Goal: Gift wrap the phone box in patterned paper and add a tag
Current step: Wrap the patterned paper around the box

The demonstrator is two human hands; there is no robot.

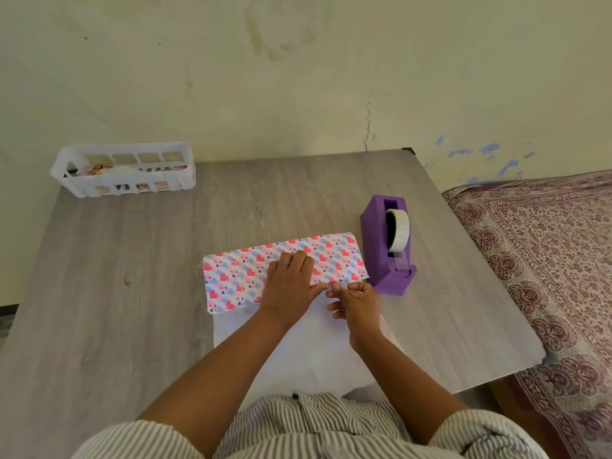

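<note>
Taping step: securing the first flap of patterned paper (284, 266) over the phone box, hidden beneath it on the desk (132, 276)
Left grip (289, 283): fingers flat, pressing the flap down, holding nothing
Right grip (356, 301): just beside the left, fingertips seemingly pinching a small tape piece at the flap's edge
Next move: judged to need smoothing the tape, with the tape dispenser (389, 246) near the right grip for more

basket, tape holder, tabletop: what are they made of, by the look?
Basket: white moulded plastic, judging by its slotted walls and rounded rim, semi-gloss.
Tape holder: purple plastic, matte, in one solid colour with blocky moulded edges; the tape roll in it looks like clear film.
Tabletop: grey wood grain, probably printed laminate rather than solid wood; smooth with a slight sheen.
</note>
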